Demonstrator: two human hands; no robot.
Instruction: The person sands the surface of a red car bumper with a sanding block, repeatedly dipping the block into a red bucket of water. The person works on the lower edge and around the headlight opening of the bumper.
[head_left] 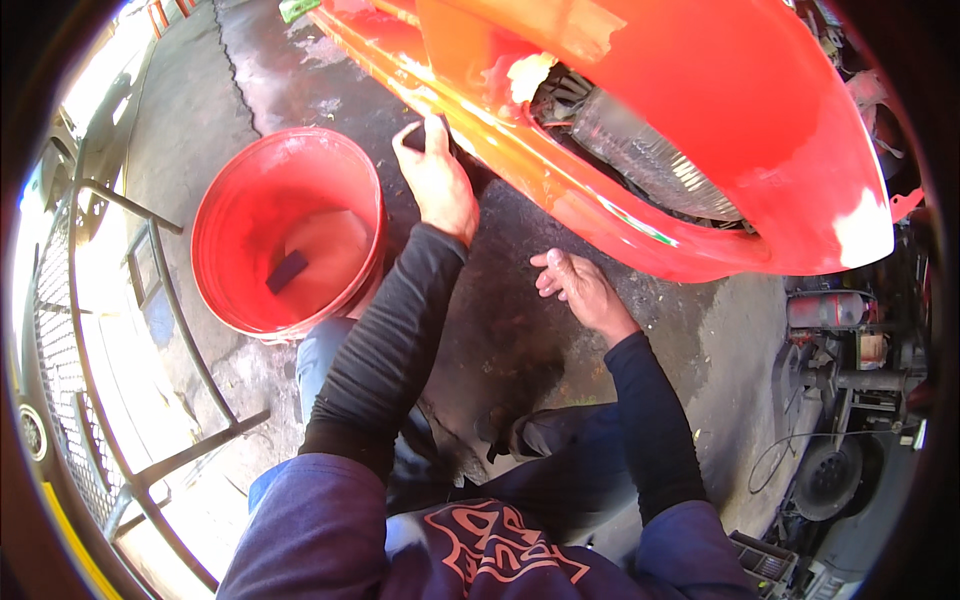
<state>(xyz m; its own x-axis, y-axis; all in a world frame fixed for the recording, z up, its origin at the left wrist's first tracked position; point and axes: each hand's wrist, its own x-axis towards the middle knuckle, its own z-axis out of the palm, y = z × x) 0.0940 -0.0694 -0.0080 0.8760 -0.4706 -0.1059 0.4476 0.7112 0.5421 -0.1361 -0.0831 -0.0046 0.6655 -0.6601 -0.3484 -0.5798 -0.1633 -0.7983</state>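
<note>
My left hand (437,178) presses a small dark sanding block (428,130) against the lower edge of an orange-red car bumper (560,170). My right hand (580,288) hangs below the bumper with fingers loosely curled and nothing in it. The bumper shows pale filler patches (860,225) and a clear headlight (650,150). A red bucket (240,200) holding cloudy water stands on the ground to the left of my left arm, with a dark block (288,270) floating in it.
A grey metal frame (150,300) stands on the left over wet concrete. Machinery, a wheel (830,480) and a cable lie at the right. A dark crate (765,560) sits at the lower right. My knees are bent below me.
</note>
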